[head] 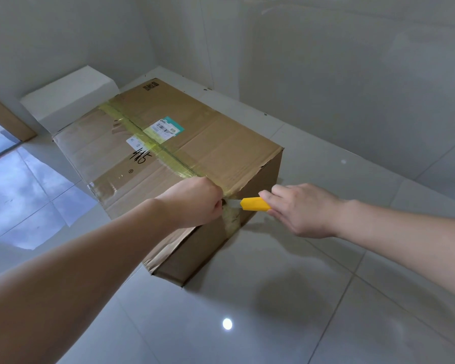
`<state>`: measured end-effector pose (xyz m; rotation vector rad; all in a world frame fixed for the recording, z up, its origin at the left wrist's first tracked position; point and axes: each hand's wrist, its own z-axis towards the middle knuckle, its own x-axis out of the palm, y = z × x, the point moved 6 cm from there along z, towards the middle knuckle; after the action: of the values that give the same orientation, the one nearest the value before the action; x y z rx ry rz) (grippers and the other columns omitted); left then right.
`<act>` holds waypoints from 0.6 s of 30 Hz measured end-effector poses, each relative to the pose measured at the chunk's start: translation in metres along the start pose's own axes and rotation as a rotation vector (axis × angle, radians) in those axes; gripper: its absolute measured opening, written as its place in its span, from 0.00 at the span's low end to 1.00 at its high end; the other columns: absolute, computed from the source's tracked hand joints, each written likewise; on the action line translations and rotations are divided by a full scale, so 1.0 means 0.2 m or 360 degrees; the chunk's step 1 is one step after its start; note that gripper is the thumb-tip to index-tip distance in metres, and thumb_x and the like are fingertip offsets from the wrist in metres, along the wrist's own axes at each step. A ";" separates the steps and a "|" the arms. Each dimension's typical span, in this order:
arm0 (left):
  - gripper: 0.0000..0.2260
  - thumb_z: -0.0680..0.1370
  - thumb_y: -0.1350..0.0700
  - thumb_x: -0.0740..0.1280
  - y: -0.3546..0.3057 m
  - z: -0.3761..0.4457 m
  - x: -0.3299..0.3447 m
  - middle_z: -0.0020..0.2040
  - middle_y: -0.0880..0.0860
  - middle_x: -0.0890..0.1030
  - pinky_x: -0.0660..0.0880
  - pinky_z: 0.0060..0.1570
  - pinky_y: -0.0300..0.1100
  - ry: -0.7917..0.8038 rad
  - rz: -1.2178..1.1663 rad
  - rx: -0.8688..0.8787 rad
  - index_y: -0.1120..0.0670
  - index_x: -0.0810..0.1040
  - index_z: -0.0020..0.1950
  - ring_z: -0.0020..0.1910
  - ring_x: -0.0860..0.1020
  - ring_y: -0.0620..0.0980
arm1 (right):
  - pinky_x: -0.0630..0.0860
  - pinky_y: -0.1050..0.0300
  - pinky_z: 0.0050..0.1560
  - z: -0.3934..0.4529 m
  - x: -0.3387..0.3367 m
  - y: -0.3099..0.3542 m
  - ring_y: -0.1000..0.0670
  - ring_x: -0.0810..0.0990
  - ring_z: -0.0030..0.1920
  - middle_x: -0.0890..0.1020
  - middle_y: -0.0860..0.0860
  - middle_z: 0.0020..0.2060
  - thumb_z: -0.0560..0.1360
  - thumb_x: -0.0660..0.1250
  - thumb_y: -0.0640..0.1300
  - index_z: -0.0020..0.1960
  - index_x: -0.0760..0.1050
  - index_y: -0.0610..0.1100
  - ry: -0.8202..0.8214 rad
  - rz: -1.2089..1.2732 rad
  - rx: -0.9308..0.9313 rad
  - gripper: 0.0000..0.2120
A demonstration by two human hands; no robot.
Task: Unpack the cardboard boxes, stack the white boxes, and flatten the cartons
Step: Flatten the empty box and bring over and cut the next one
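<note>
Glossy pale floor tiles carry a long, creased cardboard box lying diagonally, its near corner torn and crumpled. At its near end the left hand, reaching in from the lower left, has its grip curled tight at the taped seam edge, though what it pinches cannot be told. From the right, the right hand has its grip clamped on a yellow plastic utility knife, the short blade pointing left at the tape. Shiny yellowish packing tape runs along the top seam. Black handwriting reads "445"; the printed shipping label is illegible. Just beyond, at the far left, sits a plain white box against the wall.
</note>
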<state>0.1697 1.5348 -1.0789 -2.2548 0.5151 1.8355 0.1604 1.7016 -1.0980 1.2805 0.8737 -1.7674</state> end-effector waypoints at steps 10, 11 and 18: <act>0.14 0.79 0.54 0.56 0.01 0.00 0.02 0.32 0.51 0.70 0.70 0.34 0.44 -0.0057 -0.0050 0.0026 0.55 0.68 0.34 0.34 0.73 0.53 | 0.67 0.56 0.19 0.02 0.04 0.01 0.45 0.74 0.24 0.75 0.46 0.33 0.75 0.52 0.50 0.53 0.78 0.38 0.0001 -0.0006 0.0008 0.22; 0.13 0.79 0.54 0.56 0.01 0.00 0.02 0.32 0.51 0.71 0.71 0.34 0.44 -0.0055 -0.0049 0.0023 0.55 0.68 0.34 0.34 0.73 0.53 | 0.66 0.56 0.19 0.04 0.04 0.01 0.45 0.75 0.24 0.75 0.47 0.33 0.75 0.52 0.51 0.53 0.78 0.38 0.0016 -0.0022 0.0000 0.22; 0.13 0.78 0.55 0.56 0.02 -0.01 0.03 0.33 0.52 0.72 0.73 0.36 0.45 -0.0094 -0.0079 0.0039 0.57 0.70 0.35 0.34 0.73 0.53 | 0.68 0.56 0.19 -0.03 0.02 -0.07 0.44 0.75 0.25 0.75 0.47 0.34 0.76 0.52 0.51 0.56 0.77 0.38 0.0062 -0.0003 -0.0040 0.22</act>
<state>0.1700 1.5297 -1.0838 -2.1703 0.4650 1.8556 0.1501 1.7128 -1.1015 1.3021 0.9164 -1.7327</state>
